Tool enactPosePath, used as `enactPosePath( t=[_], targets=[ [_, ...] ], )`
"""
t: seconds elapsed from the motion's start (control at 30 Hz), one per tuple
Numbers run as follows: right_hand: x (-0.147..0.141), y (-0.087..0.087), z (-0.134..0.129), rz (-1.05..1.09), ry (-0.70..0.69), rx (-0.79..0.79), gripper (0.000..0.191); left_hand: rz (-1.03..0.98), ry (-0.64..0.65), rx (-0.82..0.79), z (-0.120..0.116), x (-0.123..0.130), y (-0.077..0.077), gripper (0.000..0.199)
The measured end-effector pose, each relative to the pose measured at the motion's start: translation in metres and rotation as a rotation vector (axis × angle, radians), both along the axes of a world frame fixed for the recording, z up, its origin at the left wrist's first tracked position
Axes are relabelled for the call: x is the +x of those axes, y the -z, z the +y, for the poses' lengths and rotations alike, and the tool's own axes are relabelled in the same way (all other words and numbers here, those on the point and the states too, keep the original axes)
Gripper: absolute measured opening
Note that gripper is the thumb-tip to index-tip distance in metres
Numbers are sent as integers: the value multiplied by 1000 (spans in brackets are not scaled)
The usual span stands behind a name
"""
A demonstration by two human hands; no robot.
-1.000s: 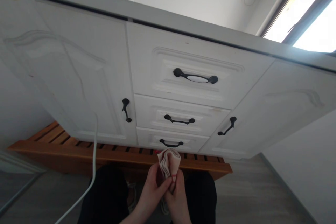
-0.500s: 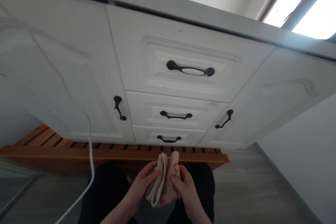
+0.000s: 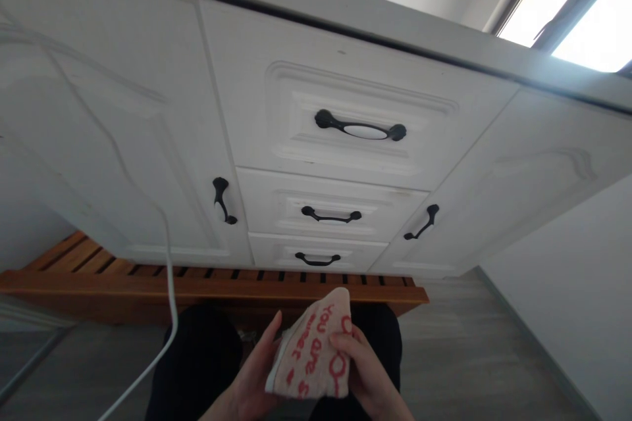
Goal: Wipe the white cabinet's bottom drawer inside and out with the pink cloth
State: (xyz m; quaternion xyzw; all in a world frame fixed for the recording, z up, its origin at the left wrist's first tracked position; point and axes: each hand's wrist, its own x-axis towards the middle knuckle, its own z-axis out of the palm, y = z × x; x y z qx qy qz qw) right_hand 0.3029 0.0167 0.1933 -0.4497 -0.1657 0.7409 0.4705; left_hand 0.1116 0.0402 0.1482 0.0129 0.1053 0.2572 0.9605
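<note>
A folded light cloth (image 3: 311,348) with red lettering is held up above my lap, its printed face toward me. My right hand (image 3: 365,365) grips its right edge, with the thumb pressed on the front and the fingers behind. At the cloth's left side is my left hand (image 3: 257,371), open, its thumb raised and apart from the fabric. The other left fingers are hidden behind the cloth.
Ahead stands a white cabinet (image 3: 345,174) with dark handles. A slatted wooden bench (image 3: 217,286) runs along its base. A white cable (image 3: 170,289) hangs at the left. My dark-clothed legs (image 3: 190,355) are under the bench edge.
The cloth has turned so that its lettered face now shows broadly. My left thumb has come off the fabric and lifted, while the right hand keeps its grip.
</note>
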Motion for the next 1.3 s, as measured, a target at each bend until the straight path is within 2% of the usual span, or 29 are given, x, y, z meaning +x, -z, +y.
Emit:
enactPosePath(
  t=[0.17, 0.33, 0.47, 0.6, 0.7, 0.77, 0.83, 0.9, 1.0, 1.07, 1.13, 1.2, 1.3],
  targets=[
    [5, 6, -3, -31, 28, -32, 47, 80, 17, -7, 0, -4, 6, 61],
    [20, 21, -7, -143, 69, -24, 46, 243, 1, -7, -1, -9, 4, 62],
    [32, 32, -10, -140, 40, 43, 50, 467, -109, 144, 0, -10, 2, 59],
    [36, 30, -12, -117, -54, 112, 51, 499, -100, 212, 3, -10, 2, 56],
    [35, 32, -13, -154, -99, 119, 52, 684, -140, 319, 7, -9, 6, 61],
    [31, 38, -14, -266, -92, 121, 46, 889, -193, 448, 11, -7, 9, 59],
    [21, 48, -15, -407, -60, 132, 38, 1137, -252, 675, 15, -3, 11, 49],
    [5, 57, -16, -516, -7, 137, 39, 1384, -289, 929, 15, 4, 9, 40],
    [-22, 64, -15, -495, 99, 133, 41, 1601, -214, 1234, 9, 17, 2, 39],
    [-36, 62, -13, -334, 138, 126, 40, 1659, -140, 1407, 2, 24, -3, 47],
    [-42, 57, -11, -149, 149, 93, 41, 1664, -142, 1535, -4, 28, -6, 52],
    [-41, 50, -8, -27, 153, 57, 40, 1623, -193, 1609, -7, 28, -7, 51],
    [-36, 42, -3, 46, 190, 72, 46, 1555, -214, 1674, -9, 27, -5, 53]
  ],
)
